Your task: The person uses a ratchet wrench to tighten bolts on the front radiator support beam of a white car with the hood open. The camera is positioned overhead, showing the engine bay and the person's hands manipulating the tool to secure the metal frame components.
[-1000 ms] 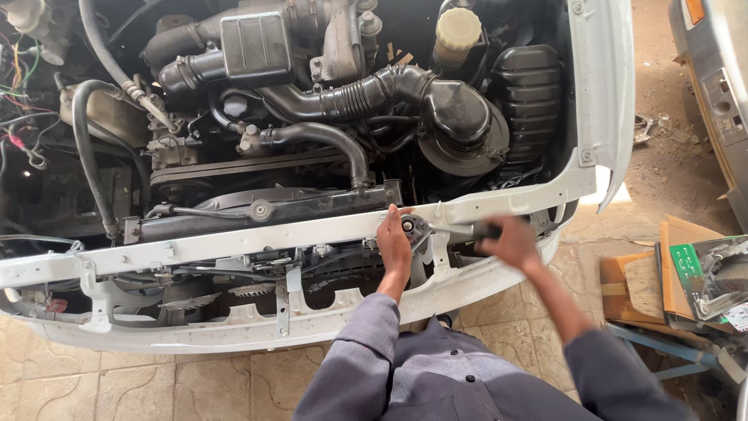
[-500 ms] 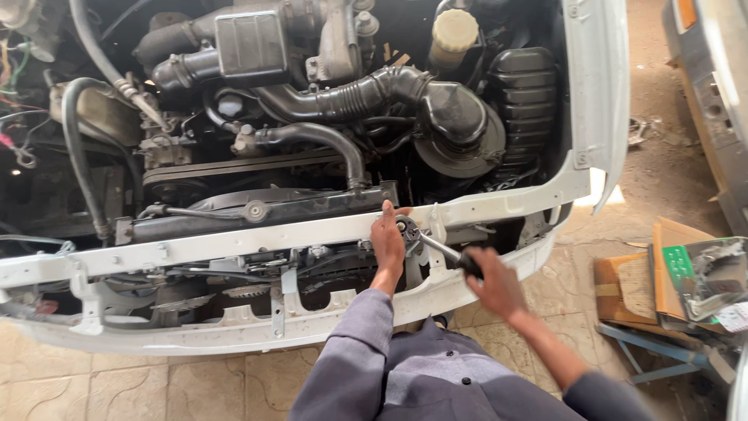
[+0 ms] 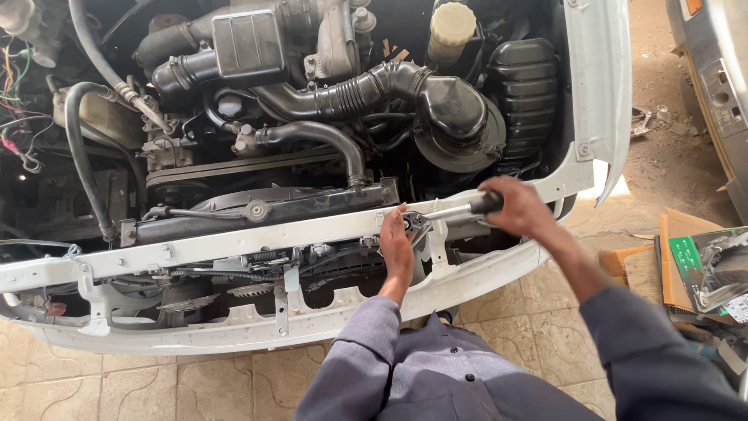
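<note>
Ratchet (image 3: 456,212) held across the white crossmember (image 3: 234,242), head seated on a fastener near the crossmember's right end, handle lying nearly level and pointing further right. Right hand (image 3: 518,209) closed round the black grip, at the far end of the handle, probably for leverage. Left hand (image 3: 396,243) pressed against the ratchet head from below the crossmember, fingers curled over it, seemingly to keep the socket square on the fastener; whether actually clamped tight could not be told. Hands apart, one at each end of the tool.

Just behind the crossmember, radiator top (image 3: 257,212) running parallel to it. Further behind, a ribbed black intake hose (image 3: 358,92) leading to a round air housing (image 3: 456,109), with a yellow-capped reservoir (image 3: 450,27) at the back. Loose coloured wires (image 3: 15,70) behind the crossmember's left end. Below the crossmember, bare front frame with brackets (image 3: 284,292) hanging, bumper skin absent. Beneath all that, tiled floor (image 3: 156,382). Right of the crossmember, beyond the fender (image 3: 600,86), cardboard (image 3: 670,265) and a green packet (image 3: 689,261) on the ground.
</note>
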